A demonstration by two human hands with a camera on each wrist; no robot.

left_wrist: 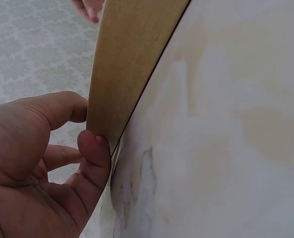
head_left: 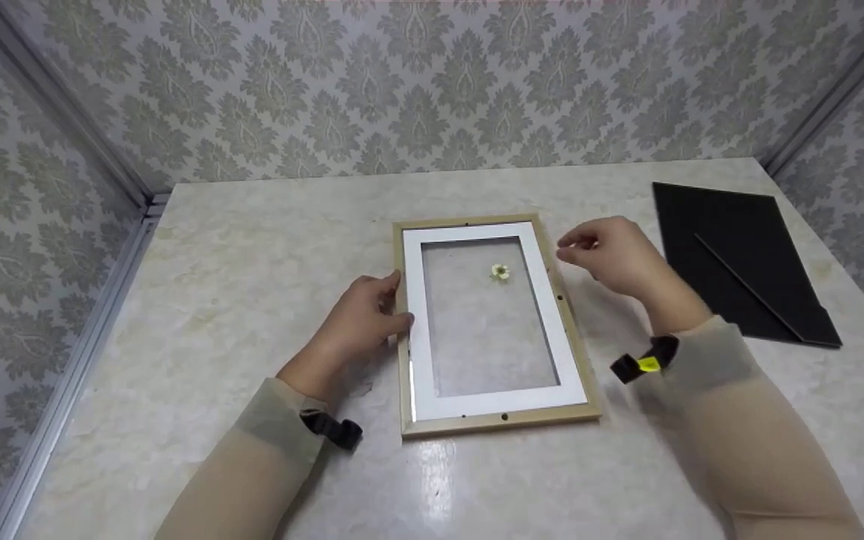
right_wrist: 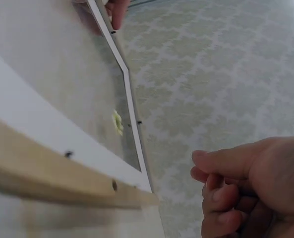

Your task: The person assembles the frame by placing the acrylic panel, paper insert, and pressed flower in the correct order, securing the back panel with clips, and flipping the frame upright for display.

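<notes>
A light-wood picture frame point(head_left: 501, 424) with a white mat point(head_left: 492, 401) inside lies in front of me. On the pane within the mat, toward its upper right, is a small cream flower point(head_left: 500, 271), also visible in the right wrist view. My left hand point(head_left: 357, 315) grips the frame's left side; the left wrist view has its fingertips against the wooden edge point(left_wrist: 129, 54). Just off the frame's upper right side hovers my right hand point(head_left: 616, 259). Its fingers are curled with thumb and index tips close together, and nothing shows between them.
A black board point(head_left: 724, 214) lies at the right of the marbled table point(head_left: 252, 247), with a thin dark strip point(head_left: 747, 286) across it. Patterned wall panels point(head_left: 417, 82) stand behind and at both sides. Black bands point(head_left: 334, 430) are on both wrists.
</notes>
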